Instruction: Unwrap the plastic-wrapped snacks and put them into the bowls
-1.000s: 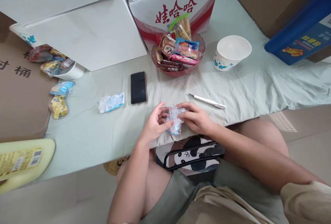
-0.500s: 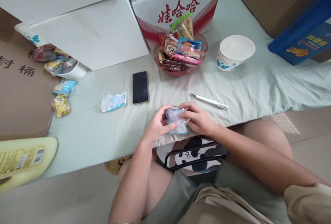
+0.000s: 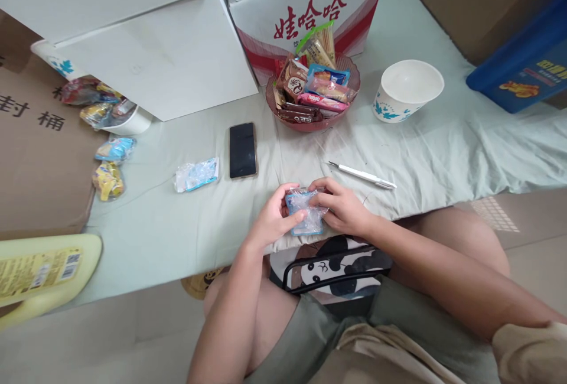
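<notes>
Both my hands hold a small clear-and-blue plastic packet [image 3: 305, 214] just above the near edge of the pale green cloth [image 3: 177, 230]. My left hand [image 3: 271, 221] grips its left side with the thumb across the front. My right hand [image 3: 342, 210] pinches its right side and top. A second packet of the same kind [image 3: 196, 174] lies flat on the cloth to the left. A black phone [image 3: 243, 150] lies face up beside it. A white pen-like tool [image 3: 362, 175] rests just beyond my right hand.
A red bowl [image 3: 310, 126] full of wrapped snacks stands in front of a white carton with red lettering [image 3: 301, 0]. A white paper cup [image 3: 407, 88] sits right of it. More wrapped snacks [image 3: 106, 162] spill from a tipped cup at left. A yellow bottle [image 3: 39, 272] lies near left.
The packet was crumpled between my fingers; now it is flattened and turned upright between both hands. The view has shifted slightly.
</notes>
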Demonstrator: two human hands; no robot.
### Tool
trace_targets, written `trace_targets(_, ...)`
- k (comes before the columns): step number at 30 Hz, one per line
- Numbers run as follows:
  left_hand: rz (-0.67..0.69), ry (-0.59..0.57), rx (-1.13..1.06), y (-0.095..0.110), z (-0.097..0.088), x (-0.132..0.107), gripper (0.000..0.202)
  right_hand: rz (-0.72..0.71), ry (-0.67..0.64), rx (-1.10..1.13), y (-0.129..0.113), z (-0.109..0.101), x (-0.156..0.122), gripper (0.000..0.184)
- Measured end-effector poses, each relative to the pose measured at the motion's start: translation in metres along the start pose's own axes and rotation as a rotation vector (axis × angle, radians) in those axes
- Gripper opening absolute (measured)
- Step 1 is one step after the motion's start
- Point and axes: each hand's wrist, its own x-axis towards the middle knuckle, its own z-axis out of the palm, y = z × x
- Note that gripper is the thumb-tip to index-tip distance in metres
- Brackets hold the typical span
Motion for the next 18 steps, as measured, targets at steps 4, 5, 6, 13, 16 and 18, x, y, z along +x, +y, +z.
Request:
trace_targets(4,-0.006,-0.005,0.042,-0.001,0.0003,-0.0003,0.064,0.018,-0.013,-0.014,0.0007,0.0007,-0.0005,0.035)
trace_targets(5,-0.008,-0.002,0.051,-0.0011,0.0002,-0.0004,0.064,0.019,-0.017,-0.015,0.0009,0.0007,-0.0006,0.035)
trace_targets(6,-0.01,0.001,0.058,-0.0012,0.0002,-0.0006,0.063,0.02,-0.022,-0.016,0.001,0.0007,-0.0007,0.035)
trace_targets(13,-0.008,0.018,0.113,-0.004,-0.0003,-0.0012,0.058,0.019,-0.024,-0.033,0.0002,0.0008,-0.0005,0.035)
trace_targets(16,0.003,0.025,0.14,-0.0045,0.0001,-0.0005,0.055,0.012,-0.013,-0.027,-0.0006,0.0009,-0.0001,0.035)
trace_targets(18,0.004,0.032,0.164,-0.0042,0.0004,0.0,0.054,0.01,-0.014,-0.024,-0.0011,0.0004,0.0002,0.035)
